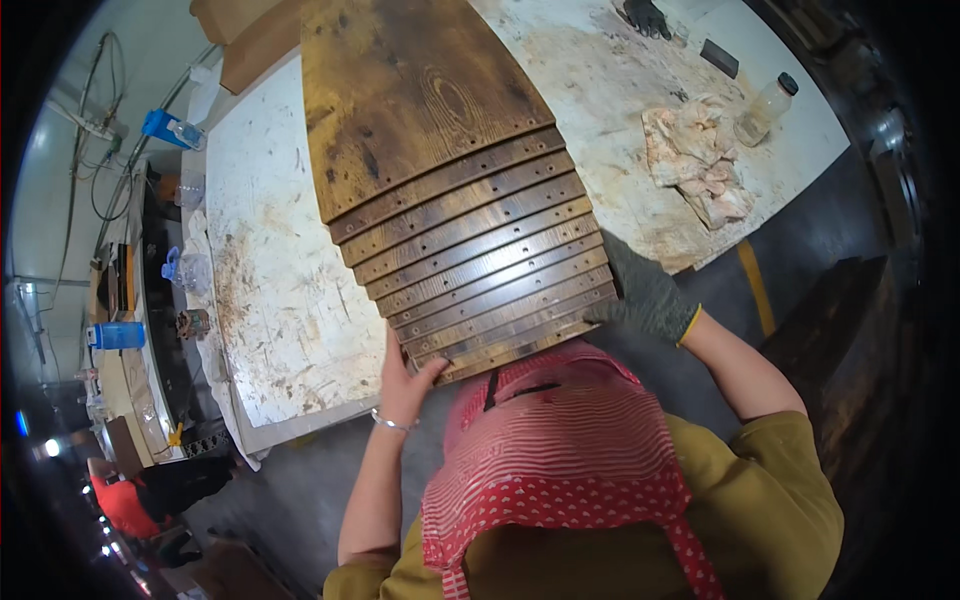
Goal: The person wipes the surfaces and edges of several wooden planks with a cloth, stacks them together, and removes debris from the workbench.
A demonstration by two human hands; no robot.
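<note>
A fanned stack of brown stained wooden boards (490, 262) extends from my body over the table, each stepped back from the one under it. Small holes run along their near edges. The top board (420, 95) shows a knot and dark grain. My bare left hand (404, 385), with a bracelet at the wrist, grips the near left corner, thumb on top. At the near right edge, my right hand (648, 298) in a dark grey glove with a yellow cuff holds the stack's side. The undersides and the fingers beneath are hidden.
The white, stained table (270, 330) carries a crumpled rag (698, 160), a jar with a black lid (766, 110), a dark block (720, 58) and a dark glove (646, 18). Cardboard (258, 45) lies far left. Another person (130, 500) is at lower left.
</note>
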